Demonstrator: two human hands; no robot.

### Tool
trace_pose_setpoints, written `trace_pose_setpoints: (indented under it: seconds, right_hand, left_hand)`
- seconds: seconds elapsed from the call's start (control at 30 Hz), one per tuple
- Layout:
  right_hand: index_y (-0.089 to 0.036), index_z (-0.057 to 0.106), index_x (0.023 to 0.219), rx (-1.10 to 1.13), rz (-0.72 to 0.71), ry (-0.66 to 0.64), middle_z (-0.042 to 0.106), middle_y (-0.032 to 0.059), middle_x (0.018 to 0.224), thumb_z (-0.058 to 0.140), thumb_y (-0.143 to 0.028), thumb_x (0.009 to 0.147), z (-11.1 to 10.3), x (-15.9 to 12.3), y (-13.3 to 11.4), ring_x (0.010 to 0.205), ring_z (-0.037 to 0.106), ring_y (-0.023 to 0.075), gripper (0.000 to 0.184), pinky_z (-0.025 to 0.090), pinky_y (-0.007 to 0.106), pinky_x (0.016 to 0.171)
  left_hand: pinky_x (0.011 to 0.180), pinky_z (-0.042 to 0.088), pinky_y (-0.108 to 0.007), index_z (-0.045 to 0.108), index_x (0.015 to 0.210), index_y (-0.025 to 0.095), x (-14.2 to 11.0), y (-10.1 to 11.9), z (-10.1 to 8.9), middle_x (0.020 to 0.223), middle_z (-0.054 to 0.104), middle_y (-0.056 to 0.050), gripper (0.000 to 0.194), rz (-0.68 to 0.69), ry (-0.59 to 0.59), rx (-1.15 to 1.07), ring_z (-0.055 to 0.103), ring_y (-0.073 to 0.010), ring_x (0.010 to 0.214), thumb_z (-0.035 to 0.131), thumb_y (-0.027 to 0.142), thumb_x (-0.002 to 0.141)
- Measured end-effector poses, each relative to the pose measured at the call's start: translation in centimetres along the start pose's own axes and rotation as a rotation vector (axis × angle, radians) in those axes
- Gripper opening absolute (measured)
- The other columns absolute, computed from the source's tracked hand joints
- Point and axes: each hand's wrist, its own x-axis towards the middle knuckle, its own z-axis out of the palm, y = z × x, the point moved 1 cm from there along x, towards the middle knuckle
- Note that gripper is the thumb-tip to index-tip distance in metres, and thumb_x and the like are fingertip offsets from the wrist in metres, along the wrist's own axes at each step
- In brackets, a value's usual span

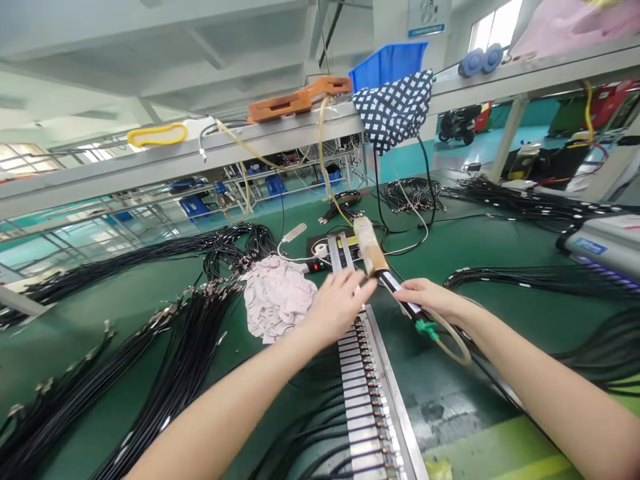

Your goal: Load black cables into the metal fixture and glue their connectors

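Note:
My left hand [340,300] is over the far part of a long metal fixture [375,347], fingers stretched and spread, with nothing visible in them. Cannot tell if it touches the fixture. Several black cables [320,427] lie side by side across it, their metal ends along the right rail. My right hand [420,295] is closed around a slim black tube with a white label [411,307]. A green fitting [427,329] and a pale hose are at its near end. The tube's far end meets a tan, wrapped cylindrical holder [369,245].
A crumpled pink cloth [277,297] lies left of the fixture. Black cable bundles [175,360] cover the green tabletop [240,387] on both sides. A grey machine [605,247] stands right. Overhead, a shelf [225,150] bears a blue bin [387,63] and hanging patterned cloth [395,110].

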Motion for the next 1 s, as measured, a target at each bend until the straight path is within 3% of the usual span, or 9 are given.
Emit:
trace_pose_setpoints:
  seconds: [0.13, 0.3, 0.47, 0.53, 0.6, 0.67, 0.77, 0.93, 1.0]
  right_hand:
    - [-0.015, 0.053, 0.075, 0.050, -0.123, -0.215, 0.059, 0.0015, 0.068, 0.060, -0.052, 0.070, -2.0, -3.0, -1.6, 0.059, 0.050, 0.0118, 0.038, 0.039, 0.024, 0.054]
    - [-0.017, 0.060, 0.080, -0.238, -0.190, -0.323, 0.056, -0.0009, 0.066, 0.055, -0.044, 0.077, -5.0, -4.7, -2.3, 0.058, 0.047, 0.0122, 0.028, 0.034, 0.024, 0.052]
    - [-0.018, 0.060, 0.108, -0.513, -0.465, 0.417, 0.060, 0.0115, 0.106, 0.055, -0.034, 0.077, -3.3, -10.1, -4.0, 0.095, 0.053, 0.0263, 0.035, 0.042, 0.036, 0.074]
    - [-0.020, 0.065, 0.095, -0.327, -0.507, 0.394, 0.062, 0.0090, 0.094, 0.051, -0.034, 0.082, -0.3, -12.4, -3.8, 0.086, 0.056, 0.0218, 0.023, 0.043, 0.034, 0.072]
    - [-0.018, 0.064, 0.071, 0.015, -0.350, 0.023, 0.058, 0.0036, 0.064, 0.047, -0.038, 0.085, 3.4, -13.3, -2.5, 0.060, 0.053, 0.0145, 0.030, 0.040, 0.028, 0.056]
    - [-0.018, 0.063, 0.091, 0.547, -0.129, -0.180, 0.058, 0.0010, 0.064, 0.058, -0.046, 0.077, 6.7, -12.7, -0.8, 0.049, 0.048, 0.0107, 0.031, 0.037, 0.025, 0.047]
    - [-0.023, 0.060, 0.104, 1.239, -0.107, -0.152, 0.056, -0.0025, 0.065, 0.064, -0.049, 0.072, 9.6, -10.7, 0.8, 0.049, 0.047, 0.0069, 0.041, 0.036, 0.021, 0.047]
    - [-0.020, 0.062, 0.100, 1.351, -0.238, -0.225, 0.063, 0.0008, 0.063, 0.074, -0.036, 0.065, 9.4, -9.4, -1.1, 0.044, 0.052, 0.0091, 0.040, 0.036, 0.021, 0.041]
    - [-0.017, 0.064, 0.093, 1.356, -0.293, -0.105, 0.065, 0.0034, 0.064, 0.075, -0.031, 0.064, 7.8, -9.2, -1.6, 0.046, 0.055, 0.0116, 0.034, 0.039, 0.022, 0.041]
  left_hand:
    - [0.103, 0.022, -0.051, 0.038, 0.131, 0.021, 5.8, -3.3, 1.6, 0.136, 0.042, -0.010, 0.050, 0.150, 0.113, 0.135, 0.033, -0.0299, 0.127, 0.047, 0.010, 0.083]
    - [0.081, 0.041, -0.037, 0.052, 0.102, 0.013, 6.7, -2.7, -0.6, 0.092, 0.060, -0.008, 0.026, 0.280, -0.104, 0.088, 0.055, -0.0226, 0.089, 0.051, 0.017, 0.076]
    - [0.062, 0.041, -0.033, 0.049, 0.101, 0.017, 3.4, 0.4, -3.8, 0.089, 0.057, -0.007, 0.032, 0.088, -0.165, 0.119, 0.053, -0.0235, 0.082, 0.052, 0.015, 0.070]
    - [0.061, 0.042, -0.034, 0.048, 0.100, 0.018, 1.6, 1.3, -4.6, 0.087, 0.056, -0.006, 0.033, 0.003, -0.206, 0.115, 0.053, -0.0236, 0.081, 0.051, 0.014, 0.068]
    - [0.060, 0.043, -0.034, 0.048, 0.097, 0.019, -0.2, 1.9, -5.3, 0.086, 0.056, -0.005, 0.032, -0.070, -0.244, 0.096, 0.053, -0.0239, 0.080, 0.051, 0.014, 0.066]
    - [0.060, 0.044, -0.034, 0.047, 0.095, 0.019, -2.0, 2.7, -6.0, 0.086, 0.055, -0.005, 0.029, -0.113, -0.271, 0.066, 0.053, -0.0242, 0.081, 0.052, 0.016, 0.066]
    - [0.060, 0.044, -0.034, 0.047, 0.091, 0.020, -4.3, 4.0, -7.5, 0.086, 0.056, -0.004, 0.027, -0.116, -0.285, 0.038, 0.053, -0.0240, 0.080, 0.050, 0.015, 0.065]
    - [0.058, 0.043, -0.031, 0.047, 0.086, 0.021, -7.3, 3.8, -9.9, 0.078, 0.057, -0.002, 0.025, -0.117, -0.232, 0.080, 0.056, -0.0210, 0.073, 0.048, 0.010, 0.063]
    - [0.058, 0.043, -0.030, 0.048, 0.084, 0.021, -8.2, 1.9, -10.5, 0.078, 0.057, -0.002, 0.022, -0.143, -0.190, 0.146, 0.056, -0.0211, 0.072, 0.049, 0.011, 0.065]
